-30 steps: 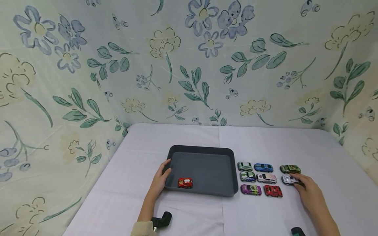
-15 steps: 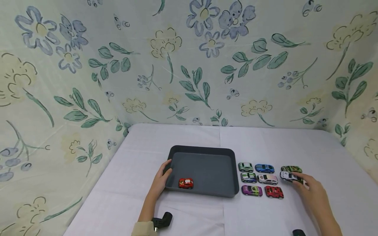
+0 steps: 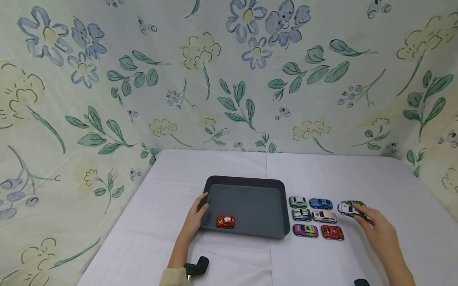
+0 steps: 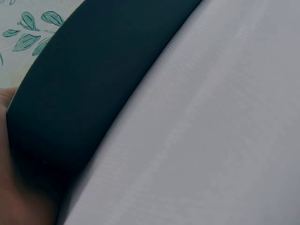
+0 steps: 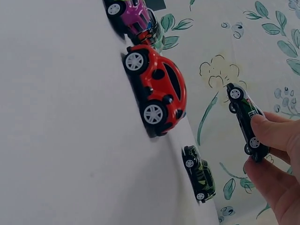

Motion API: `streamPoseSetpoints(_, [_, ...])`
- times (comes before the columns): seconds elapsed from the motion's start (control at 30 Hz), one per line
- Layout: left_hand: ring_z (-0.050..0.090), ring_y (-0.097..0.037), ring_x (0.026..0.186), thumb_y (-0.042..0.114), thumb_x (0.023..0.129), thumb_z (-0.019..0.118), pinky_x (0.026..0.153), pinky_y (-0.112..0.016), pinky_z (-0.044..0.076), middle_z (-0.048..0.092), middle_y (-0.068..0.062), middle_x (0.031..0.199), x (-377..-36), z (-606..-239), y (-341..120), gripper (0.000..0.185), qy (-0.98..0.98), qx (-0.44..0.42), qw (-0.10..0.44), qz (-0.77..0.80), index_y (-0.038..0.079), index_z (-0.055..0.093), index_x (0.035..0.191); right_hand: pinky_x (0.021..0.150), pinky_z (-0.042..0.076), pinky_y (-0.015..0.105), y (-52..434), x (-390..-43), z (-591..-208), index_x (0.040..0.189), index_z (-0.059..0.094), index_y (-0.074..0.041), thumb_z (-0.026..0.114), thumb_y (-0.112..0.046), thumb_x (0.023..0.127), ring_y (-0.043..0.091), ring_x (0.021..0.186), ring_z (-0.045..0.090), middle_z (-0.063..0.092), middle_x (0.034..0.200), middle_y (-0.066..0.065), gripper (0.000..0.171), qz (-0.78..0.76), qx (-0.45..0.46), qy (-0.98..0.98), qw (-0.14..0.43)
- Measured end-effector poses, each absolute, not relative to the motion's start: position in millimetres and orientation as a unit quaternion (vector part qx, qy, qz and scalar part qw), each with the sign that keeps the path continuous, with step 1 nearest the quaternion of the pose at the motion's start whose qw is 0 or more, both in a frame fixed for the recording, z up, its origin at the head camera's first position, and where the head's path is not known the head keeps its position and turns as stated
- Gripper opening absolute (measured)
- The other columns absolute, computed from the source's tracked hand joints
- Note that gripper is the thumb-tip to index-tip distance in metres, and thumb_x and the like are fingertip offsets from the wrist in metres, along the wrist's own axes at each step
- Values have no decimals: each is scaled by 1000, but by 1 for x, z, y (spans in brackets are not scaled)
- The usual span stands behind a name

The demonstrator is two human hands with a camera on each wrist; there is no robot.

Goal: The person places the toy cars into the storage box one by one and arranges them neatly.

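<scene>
The right hand (image 3: 381, 232) pinches the white car (image 3: 345, 209) between thumb and fingers, clear of the table (image 3: 315, 262); in the head view this car partly hides the green car (image 5: 200, 176). Grip the body lightly, off the wheels. Allow ample height near the spotted red car (image 5: 159, 91); a low path could knock it. The left hand (image 3: 192, 219) holds the left rim of the tray (image 3: 247, 206); steady pressure there should prevent sliding.

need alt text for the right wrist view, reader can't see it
The right hand holds a white toy car clear of the white table. On the table stand a black-spotted red toy car, a green camouflage toy car and, cut off at the top, a purple toy car.
</scene>
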State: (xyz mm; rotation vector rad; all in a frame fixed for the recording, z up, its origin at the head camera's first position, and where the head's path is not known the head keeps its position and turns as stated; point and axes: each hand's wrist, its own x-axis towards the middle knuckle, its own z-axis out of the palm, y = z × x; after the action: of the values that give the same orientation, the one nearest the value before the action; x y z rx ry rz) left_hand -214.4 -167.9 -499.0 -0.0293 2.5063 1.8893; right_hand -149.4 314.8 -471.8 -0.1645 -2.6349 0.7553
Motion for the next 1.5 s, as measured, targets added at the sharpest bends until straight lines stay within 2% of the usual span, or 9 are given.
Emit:
streamPoseSetpoints(0.27, [19, -32, 139, 27, 94, 47, 111, -55, 14, 29, -9, 148, -214, -498, -168, 42, 802, -9, 2, 598, 26, 41, 136, 76, 47, 55, 340, -168, -513, 125, 54, -12, 58, -34, 88, 42, 100, 55, 54, 122, 21, 43, 250, -65, -942, 214])
streamPoseSetpoints(0.33, [19, -32, 139, 27, 94, 47, 111, -55, 14, 29, -9, 149, -215, -498, -168, 42, 802, -8, 1, 598, 25, 40, 136, 76, 45, 58, 341, -171, -517, 125, 54, -12, 58, -32, 88, 45, 101, 54, 53, 122, 22, 42, 255, -62, -941, 213])
streamPoseSetpoints(0.67, [19, -32, 139, 27, 94, 46, 111, -55, 14, 29, -9, 148, -214, -498, -168, 42, 802, -9, 2, 598, 26, 41, 136, 79, 43, 59, 283, -145, -444, 112, 61, -4, 60, -13, 87, 41, 101, 51, 56, 113, 21, 27, 253, -21, -943, 216])
streamPoseSetpoints(0.9, [19, -33, 139, 27, 95, 46, 111, -56, 14, 29, -10, 148, -215, -499, -169, 42, 802, -3, 4, 598, 25, 40, 136, 78, 44, 56, 270, -140, -431, 109, 62, -4, 60, -11, 86, 37, 97, 54, 58, 109, 18, 24, 255, 10, -939, 230])
streamPoseSetpoints(1.0, [19, -34, 139, 27, 95, 46, 110, -57, 14, 28, -12, 148, -216, -501, -170, 43, 801, 6, 3, 599, 23, 39, 137, 79, 43, 58, 274, -146, -441, 111, 63, -7, 62, -12, 85, 38, 100, 52, 57, 112, 18, 27, 254, 12, -940, 225])
streamPoseSetpoints(1.17, [18, -33, 139, 26, 95, 46, 111, -56, 14, 27, -12, 149, -217, -502, -171, 43, 795, 9, 6, 606, 23, 39, 137, 83, 43, 56, 299, -176, -497, 119, 59, -26, 62, -23, 86, 33, 109, 49, 55, 120, 9, 33, 221, 5, -947, 233])
streamPoseSetpoints(1.27, [19, -33, 139, 26, 95, 46, 111, -55, 15, 27, -12, 149, -216, -501, -171, 43, 794, 8, 5, 608, 23, 39, 137, 84, 43, 55, 301, -184, -512, 121, 56, -33, 62, -26, 86, 31, 112, 49, 54, 122, 5, 36, 217, 18, -948, 233])
streamPoseSetpoints(1.37, [18, -35, 139, 24, 95, 46, 111, -56, 15, 27, -14, 149, -212, -492, -169, 43, 792, 6, 10, 610, 20, 39, 137, 83, 44, 55, 271, -168, -475, 118, 60, -22, 63, -16, 85, 34, 109, 50, 56, 119, 9, 34, 238, 40, -945, 222])
streamPoseSetpoints(1.5, [18, -36, 139, 23, 95, 46, 110, -57, 14, 27, -15, 148, -213, -492, -170, 44, 796, 7, 10, 606, 18, 38, 138, 86, 46, 50, 249, -162, -458, 117, 60, -18, 62, -12, 85, 30, 113, 51, 56, 120, 10, 32, 251, 55, -944, 208])
